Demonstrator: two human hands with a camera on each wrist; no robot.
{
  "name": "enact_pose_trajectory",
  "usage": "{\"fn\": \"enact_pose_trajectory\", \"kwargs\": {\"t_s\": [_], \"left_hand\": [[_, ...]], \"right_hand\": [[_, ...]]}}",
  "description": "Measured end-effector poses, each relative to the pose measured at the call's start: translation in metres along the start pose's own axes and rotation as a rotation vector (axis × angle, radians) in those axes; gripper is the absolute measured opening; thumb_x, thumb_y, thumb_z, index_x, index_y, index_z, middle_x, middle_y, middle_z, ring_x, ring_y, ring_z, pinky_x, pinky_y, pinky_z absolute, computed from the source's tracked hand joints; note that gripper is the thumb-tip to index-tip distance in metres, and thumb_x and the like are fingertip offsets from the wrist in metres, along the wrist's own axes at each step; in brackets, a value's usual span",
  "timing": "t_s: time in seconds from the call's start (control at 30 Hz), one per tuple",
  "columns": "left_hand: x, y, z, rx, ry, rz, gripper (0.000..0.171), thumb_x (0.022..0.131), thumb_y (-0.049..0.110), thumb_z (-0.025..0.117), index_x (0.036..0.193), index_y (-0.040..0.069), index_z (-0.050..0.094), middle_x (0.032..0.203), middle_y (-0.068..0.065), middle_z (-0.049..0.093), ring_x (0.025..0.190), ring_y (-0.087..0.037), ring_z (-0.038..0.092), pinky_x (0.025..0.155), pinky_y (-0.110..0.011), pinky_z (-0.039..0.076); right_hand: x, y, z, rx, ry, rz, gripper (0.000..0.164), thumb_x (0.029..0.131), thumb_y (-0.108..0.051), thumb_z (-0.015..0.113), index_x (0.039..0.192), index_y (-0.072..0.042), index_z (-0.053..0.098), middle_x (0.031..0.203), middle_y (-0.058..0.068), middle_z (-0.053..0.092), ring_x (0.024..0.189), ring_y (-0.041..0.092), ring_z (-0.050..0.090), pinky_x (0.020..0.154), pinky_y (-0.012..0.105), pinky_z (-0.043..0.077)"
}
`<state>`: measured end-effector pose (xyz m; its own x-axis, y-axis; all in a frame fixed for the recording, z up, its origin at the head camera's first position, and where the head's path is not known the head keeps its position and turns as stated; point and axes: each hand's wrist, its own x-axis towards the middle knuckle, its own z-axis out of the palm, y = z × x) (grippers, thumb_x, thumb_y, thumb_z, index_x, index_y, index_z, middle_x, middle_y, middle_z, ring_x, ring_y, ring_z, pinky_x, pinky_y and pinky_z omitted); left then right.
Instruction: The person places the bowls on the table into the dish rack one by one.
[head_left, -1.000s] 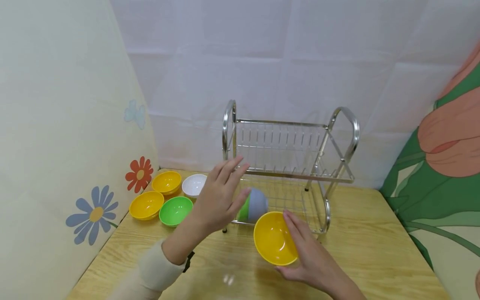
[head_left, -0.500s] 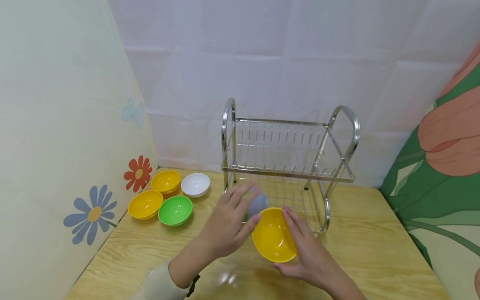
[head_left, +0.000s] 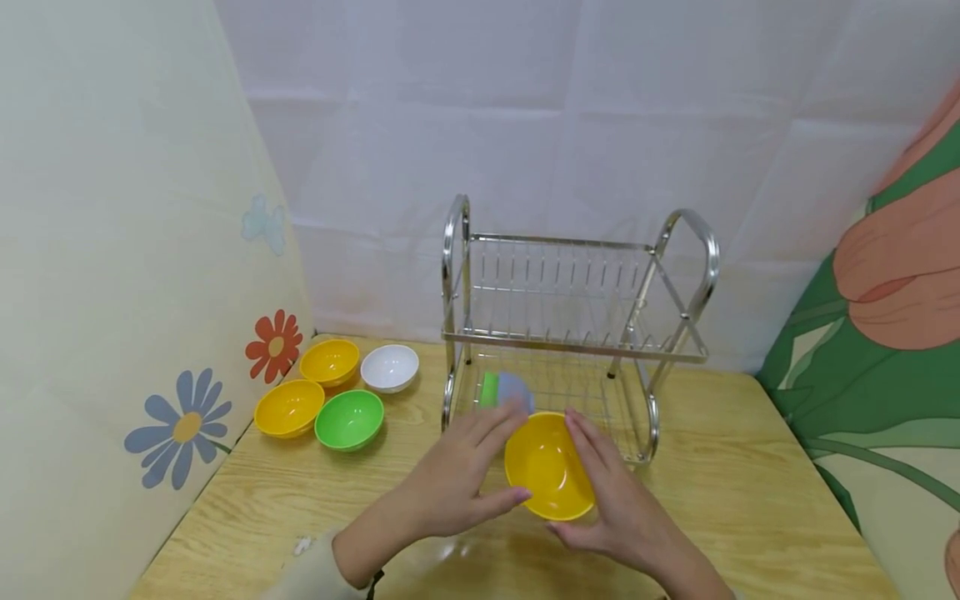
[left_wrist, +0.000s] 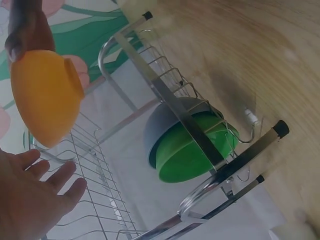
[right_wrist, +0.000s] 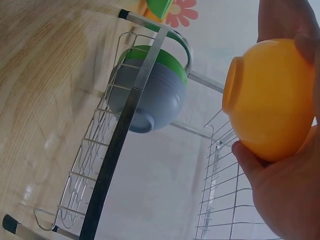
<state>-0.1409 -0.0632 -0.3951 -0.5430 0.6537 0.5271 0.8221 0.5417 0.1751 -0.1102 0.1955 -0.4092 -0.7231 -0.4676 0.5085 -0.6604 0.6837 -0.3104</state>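
Note:
My right hand [head_left: 618, 504] grips a yellow bowl [head_left: 551, 467] by its right side, its inside turned toward the head camera. In the right wrist view the thumb lies against the bowl's outer wall. My left hand [head_left: 468, 475] is beside the bowl's left edge, fingers extended. A gap shows between that hand and the bowl in the left wrist view. Behind them, on the lower tier of a metal dish rack [head_left: 573, 343], a green bowl [left_wrist: 195, 150] and a grey-blue bowl [left_wrist: 167, 122] stand on their sides, one nested against the other.
Left of the rack, several bowls stand upright on the wooden table [head_left: 735, 500]: a white bowl [head_left: 390, 368], a second green bowl [head_left: 349, 421] and two more yellow bowls [head_left: 289, 408]. A patterned wall is on each side, with a white cloth behind.
My left hand has come down and right, from in front of the rack to the held bowl's left edge. The right hand keeps its grip on the yellow bowl, almost still.

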Motion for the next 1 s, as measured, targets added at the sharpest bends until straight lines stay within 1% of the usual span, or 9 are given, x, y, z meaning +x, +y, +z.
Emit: {"fn": "enact_pose_trajectory", "kwargs": {"t_s": [0.07,0.17,0.33,0.43,0.57,0.67,0.77,0.83,1.0], "left_hand": [[-0.002,-0.001,0.001,-0.002,-0.032,0.003,0.083,0.098,0.063,0.051,0.159,0.011,0.03,0.166,-0.006,0.028,0.146,-0.025,0.037,0.116,-0.051,0.038],[-0.005,-0.002,0.001,-0.008,-0.071,0.002,0.093,0.093,0.067,0.057,0.161,0.012,0.026,0.168,-0.003,0.021,0.148,-0.026,0.036,0.117,-0.052,0.037],[-0.005,-0.002,0.001,-0.011,-0.115,-0.003,0.108,0.083,0.074,0.064,0.162,0.013,0.022,0.169,-0.001,0.017,0.148,-0.026,0.035,0.116,-0.054,0.036],[-0.005,-0.003,0.003,0.001,-0.123,0.0,0.112,0.081,0.075,0.065,0.162,0.011,0.022,0.169,-0.002,0.017,0.147,-0.027,0.036,0.116,-0.053,0.037],[-0.006,-0.004,0.006,-0.001,-0.137,-0.002,0.116,0.079,0.076,0.067,0.162,0.011,0.02,0.169,-0.003,0.018,0.146,-0.027,0.038,0.115,-0.052,0.039],[-0.006,-0.005,0.009,-0.01,-0.155,-0.005,0.119,0.077,0.076,0.068,0.163,0.011,0.017,0.169,-0.004,0.017,0.146,-0.027,0.038,0.114,-0.051,0.04],[-0.006,-0.006,0.012,-0.003,-0.171,0.001,0.122,0.076,0.076,0.07,0.163,0.009,0.015,0.169,-0.007,0.016,0.147,-0.028,0.038,0.114,-0.05,0.041],[-0.006,-0.006,0.014,-0.002,-0.178,0.003,0.123,0.075,0.074,0.071,0.162,0.007,0.016,0.169,-0.009,0.016,0.147,-0.028,0.037,0.114,-0.049,0.041],[-0.005,-0.004,0.016,-0.006,-0.186,-0.006,0.123,0.073,0.07,0.077,0.161,0.003,0.021,0.168,-0.011,0.02,0.148,-0.028,0.037,0.114,-0.045,0.041]], "right_hand": [[0.0,0.0,0.0,0.01,-0.01,0.012,0.127,0.058,-0.035,0.095,0.16,-0.003,0.025,0.162,0.013,0.03,0.129,0.036,0.054,0.089,0.046,0.059],[0.001,0.001,-0.001,0.012,-0.011,0.003,0.126,0.059,-0.035,0.095,0.159,-0.002,0.026,0.162,0.014,0.03,0.129,0.037,0.053,0.089,0.047,0.059],[0.001,0.002,0.0,0.012,-0.017,0.002,0.124,0.06,-0.036,0.094,0.159,-0.002,0.027,0.164,0.013,0.028,0.133,0.036,0.05,0.093,0.048,0.056],[0.001,0.002,0.002,0.014,-0.025,0.005,0.123,0.06,-0.037,0.094,0.158,-0.001,0.029,0.163,0.013,0.028,0.136,0.036,0.047,0.097,0.049,0.053],[0.0,0.002,0.003,0.021,-0.051,0.014,0.123,0.062,-0.039,0.093,0.159,-0.003,0.028,0.162,0.016,0.03,0.14,0.036,0.042,0.102,0.051,0.048],[-0.001,0.001,0.004,0.044,-0.08,0.034,0.124,0.064,-0.04,0.092,0.161,-0.006,0.024,0.164,0.014,0.027,0.142,0.036,0.04,0.102,0.05,0.048],[-0.001,0.0,0.005,0.065,-0.094,0.042,0.123,0.065,-0.041,0.092,0.161,-0.007,0.023,0.166,0.011,0.025,0.142,0.036,0.04,0.102,0.05,0.048],[-0.001,-0.001,0.005,0.067,-0.097,0.043,0.122,0.066,-0.042,0.091,0.161,-0.007,0.023,0.166,0.01,0.023,0.142,0.035,0.04,0.103,0.05,0.048],[-0.001,-0.004,0.007,0.057,-0.11,0.033,0.119,0.07,-0.047,0.089,0.161,-0.006,0.024,0.165,0.013,0.025,0.142,0.036,0.041,0.103,0.05,0.048]]}}
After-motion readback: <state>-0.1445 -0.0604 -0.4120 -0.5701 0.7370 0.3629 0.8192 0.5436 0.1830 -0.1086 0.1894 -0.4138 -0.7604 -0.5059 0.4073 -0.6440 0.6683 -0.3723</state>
